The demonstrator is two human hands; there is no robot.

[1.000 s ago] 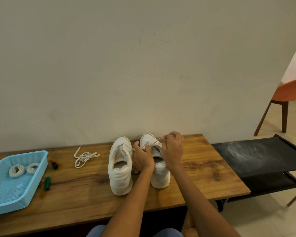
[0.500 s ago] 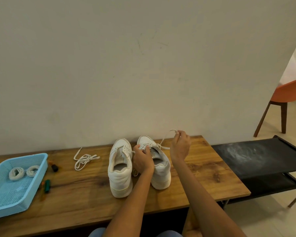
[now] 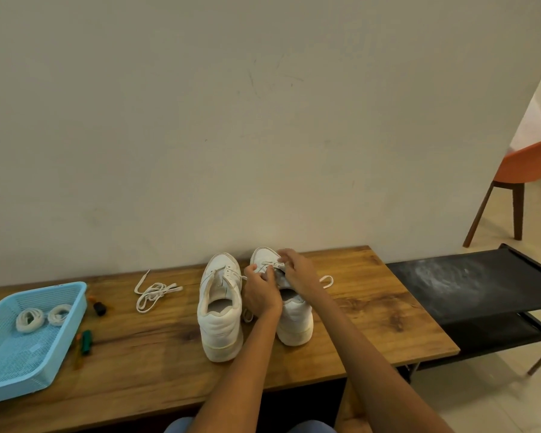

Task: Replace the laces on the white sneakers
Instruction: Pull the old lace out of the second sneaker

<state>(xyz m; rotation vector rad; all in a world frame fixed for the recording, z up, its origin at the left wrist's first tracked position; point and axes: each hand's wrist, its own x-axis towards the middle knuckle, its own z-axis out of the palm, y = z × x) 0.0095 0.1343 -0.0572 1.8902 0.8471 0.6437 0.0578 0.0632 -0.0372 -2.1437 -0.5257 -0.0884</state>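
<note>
Low in the centre of the frame, two white sneakers are standing heel-toward-camera on a wooden table [image 3: 372, 310]. The person is working on the right sneaker [image 3: 289, 320], while the left sneaker [image 3: 221, 310] is sitting just beside it, still partly laced.

The left hand [image 3: 260, 292] is curling over the tongue area of the right sneaker, its fingers bent and pressing on the upper to steady it. The right hand [image 3: 299, 270] is reaching over the eyelet rows, its fingertips [image 3: 282, 257] appearing to pinch the lace [image 3: 267, 264] near the toe end; the exact pinch is too small to make out. A freed loop of that lace is trailing onto the table to the right of the shoe.

To do this well, the person is probably best off drawing the lace out one crossing at a time, pulling along the eyelet's axis while the other hand is holding the shoe down, so nothing snags or drags the sneaker.

A loose lace [image 3: 153, 293] is lying left of the shoes. Further left, a blue basket [image 3: 0, 379] is holding two coiled laces [image 3: 43, 317], likely the replacements.
</note>
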